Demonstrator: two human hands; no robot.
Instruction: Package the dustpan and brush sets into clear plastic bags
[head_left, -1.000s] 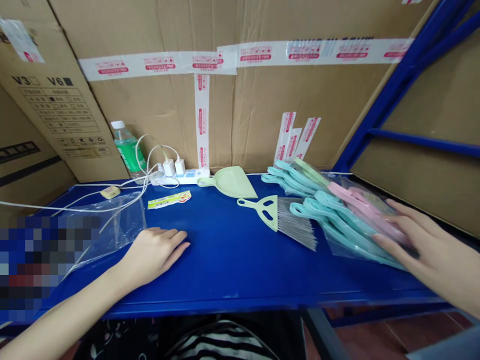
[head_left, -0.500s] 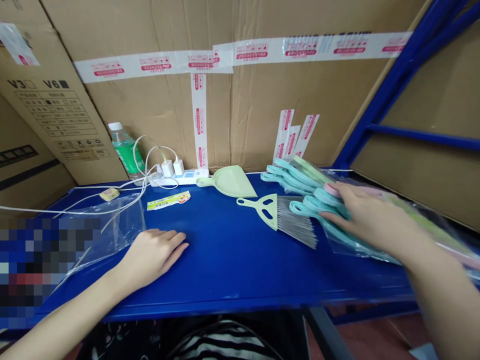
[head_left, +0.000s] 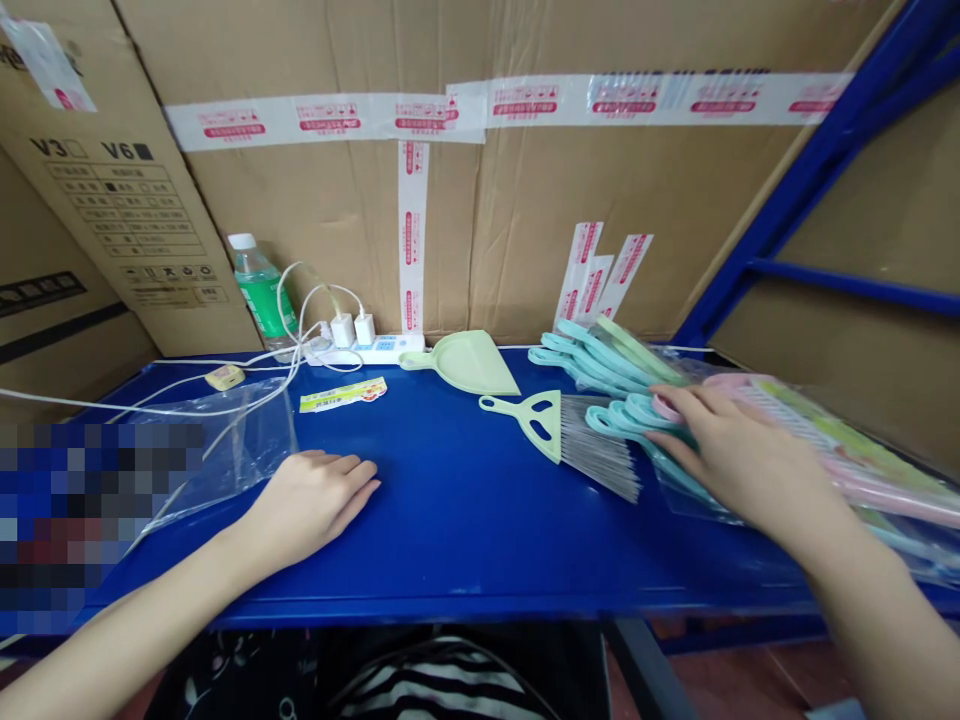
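My left hand (head_left: 319,505) rests on the blue tabletop, its fingers curled together with nothing visible in them. Over the pile at the right, my right hand (head_left: 750,465) has its thumb and fingers around a pink handle (head_left: 664,406), whose far end is hidden under the hand. Around it lie several turquoise handles (head_left: 600,365) in clear plastic bags. A pink dustpan (head_left: 892,490), also bagged, lies beyond the wrist. Left of the pile, a light green hand brush (head_left: 544,425) with grey bristles lies near a light green dustpan (head_left: 472,362).
A green-labelled bottle (head_left: 262,298) stands at the back left beside a power strip (head_left: 386,348) with white chargers and loose cables. A clear plastic bag (head_left: 251,435) and a yellow-green label strip (head_left: 343,394) lie on the left. Cardboard (head_left: 322,220) walls the back; a blue frame (head_left: 806,150) rises right.
The view has shifted slightly. My right hand and the pink handle sit a little lower, and more of the bagged pink dustpan shows. My left hand stays in place.
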